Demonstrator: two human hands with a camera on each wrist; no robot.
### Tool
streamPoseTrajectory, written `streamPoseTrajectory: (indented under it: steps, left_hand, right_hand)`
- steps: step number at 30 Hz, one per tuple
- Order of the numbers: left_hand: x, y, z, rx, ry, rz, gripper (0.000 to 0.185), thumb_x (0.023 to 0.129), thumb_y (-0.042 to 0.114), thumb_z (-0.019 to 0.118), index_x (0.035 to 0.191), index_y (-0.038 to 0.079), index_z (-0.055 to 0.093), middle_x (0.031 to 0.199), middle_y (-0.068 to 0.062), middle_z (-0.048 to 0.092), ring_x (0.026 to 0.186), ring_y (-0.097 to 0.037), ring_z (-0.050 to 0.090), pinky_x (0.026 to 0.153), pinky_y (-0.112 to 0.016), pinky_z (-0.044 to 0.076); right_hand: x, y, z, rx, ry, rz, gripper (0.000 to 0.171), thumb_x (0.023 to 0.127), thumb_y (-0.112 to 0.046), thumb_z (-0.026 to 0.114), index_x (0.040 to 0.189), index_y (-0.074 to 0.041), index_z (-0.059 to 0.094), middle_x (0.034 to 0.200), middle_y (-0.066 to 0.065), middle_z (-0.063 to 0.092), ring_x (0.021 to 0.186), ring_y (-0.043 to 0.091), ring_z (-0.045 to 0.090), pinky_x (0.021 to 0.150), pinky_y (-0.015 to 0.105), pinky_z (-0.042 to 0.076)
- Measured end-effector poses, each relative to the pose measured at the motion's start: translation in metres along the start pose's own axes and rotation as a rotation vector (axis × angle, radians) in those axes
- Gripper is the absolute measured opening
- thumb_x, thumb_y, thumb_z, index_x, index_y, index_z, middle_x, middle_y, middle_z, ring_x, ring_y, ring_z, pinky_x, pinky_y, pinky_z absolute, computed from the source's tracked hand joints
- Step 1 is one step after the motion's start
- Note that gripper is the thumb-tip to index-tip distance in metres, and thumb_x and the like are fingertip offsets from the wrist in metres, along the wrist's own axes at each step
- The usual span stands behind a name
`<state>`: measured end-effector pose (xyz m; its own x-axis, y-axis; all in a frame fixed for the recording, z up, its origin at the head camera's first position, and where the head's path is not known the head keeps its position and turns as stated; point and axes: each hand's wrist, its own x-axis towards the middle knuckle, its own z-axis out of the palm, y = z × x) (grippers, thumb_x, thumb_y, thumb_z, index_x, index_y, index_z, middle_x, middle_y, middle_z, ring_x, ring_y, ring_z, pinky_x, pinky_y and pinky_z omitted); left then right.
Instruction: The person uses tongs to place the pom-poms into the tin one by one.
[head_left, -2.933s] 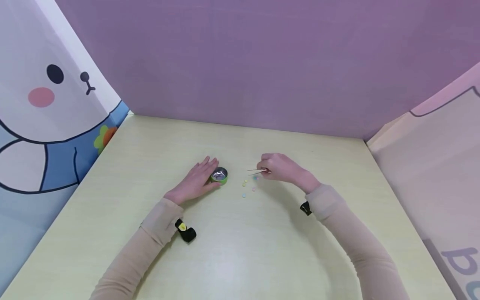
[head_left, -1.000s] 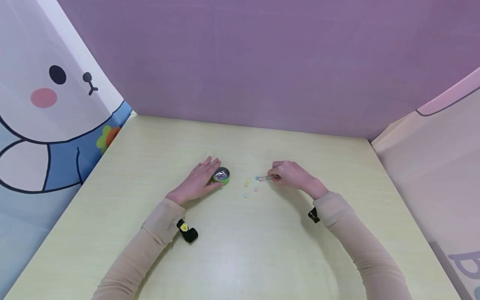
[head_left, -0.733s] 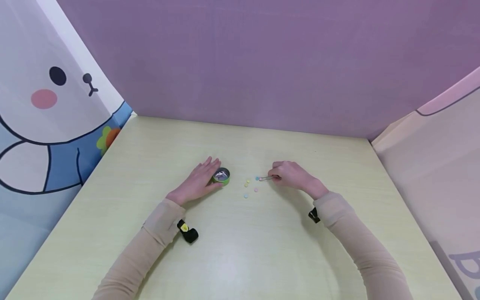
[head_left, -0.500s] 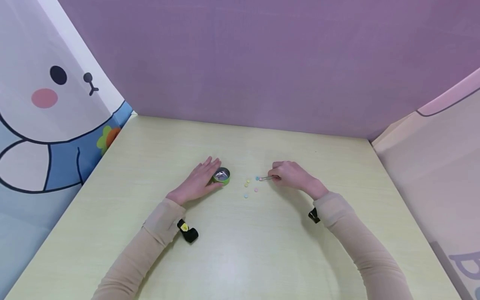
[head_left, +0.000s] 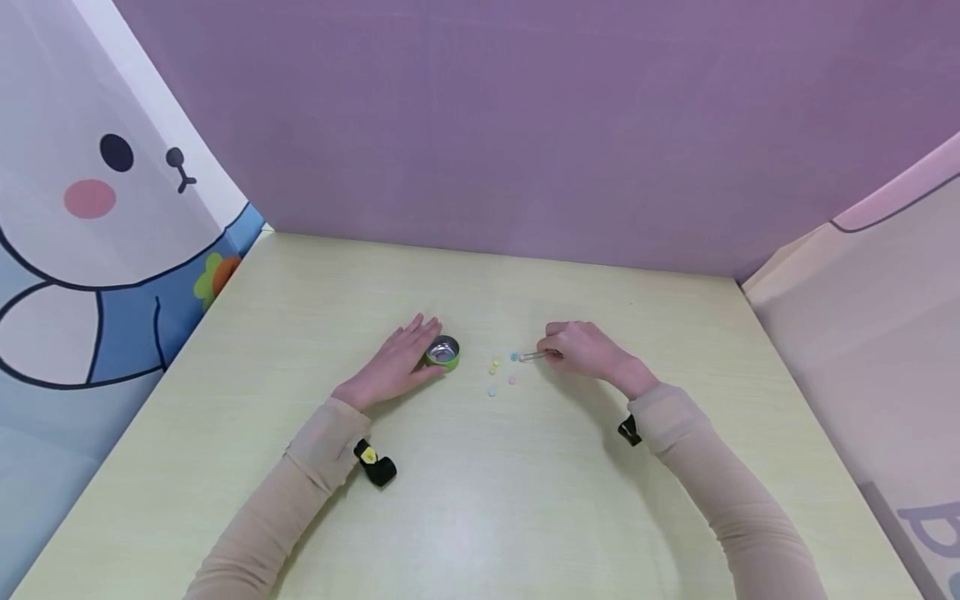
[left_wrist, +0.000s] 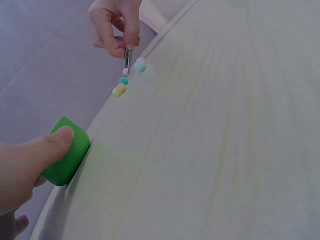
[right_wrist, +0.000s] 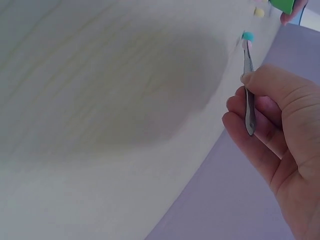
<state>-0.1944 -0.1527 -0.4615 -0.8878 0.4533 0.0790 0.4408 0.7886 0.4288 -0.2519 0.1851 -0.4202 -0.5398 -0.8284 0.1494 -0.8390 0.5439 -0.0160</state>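
Tweezers (right_wrist: pixel 248 80), pinched in the right hand (head_left: pixel 588 350), touch a teal bead (right_wrist: pixel 248 36) near the middle of the pale yellow-green table (head_left: pixel 480 500), walled by purple and cartoon panels. The left hand (head_left: pixel 393 362) lies flat, thumb against a green cup (head_left: pixel 442 352). Only the head view shows its metal inside; the beads look tiny there.

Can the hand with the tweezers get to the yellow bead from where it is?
Probably yes. The right hand holds the tweezers with their tips at the blue bead, and the yellow bead lies just beyond on the table, nothing between.
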Motion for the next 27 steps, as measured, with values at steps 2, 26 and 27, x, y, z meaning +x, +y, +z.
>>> streamPoseTrajectory:
  steps: [2,26,27]
  left_hand:
    - [-0.001,0.000,0.000,0.002,0.002,0.002,0.079,0.097,0.041,0.062,0.154,-0.001,0.027,0.163,-0.019,0.024,0.154,-0.039,0.015,0.125,-0.060,0.016]
    - [0.001,0.001,0.002,0.001,0.013,-0.001,0.081,0.096,0.042,0.063,0.155,0.000,0.027,0.163,-0.018,0.024,0.154,-0.038,0.014,0.125,-0.060,0.016]
    - [0.001,0.001,0.002,0.002,0.013,0.000,0.080,0.096,0.042,0.062,0.155,0.000,0.027,0.163,-0.018,0.024,0.154,-0.038,0.014,0.125,-0.060,0.016]
  right_hand:
    - [0.000,0.000,-0.002,0.005,0.003,-0.004,0.015,0.080,0.003,0.069,0.078,-0.012,0.071,0.066,-0.002,0.050,0.058,0.005,0.034,0.050,0.016,0.030]
    - [0.014,-0.003,-0.019,0.015,0.004,-0.024,0.017,0.082,0.005,0.065,0.078,-0.010,0.071,0.067,-0.001,0.052,0.057,0.005,0.032,0.049,0.016,0.027]
    - [0.015,-0.003,-0.019,0.016,0.005,-0.026,0.017,0.082,0.005,0.065,0.078,-0.010,0.071,0.067,-0.001,0.052,0.057,0.005,0.032,0.050,0.016,0.026]
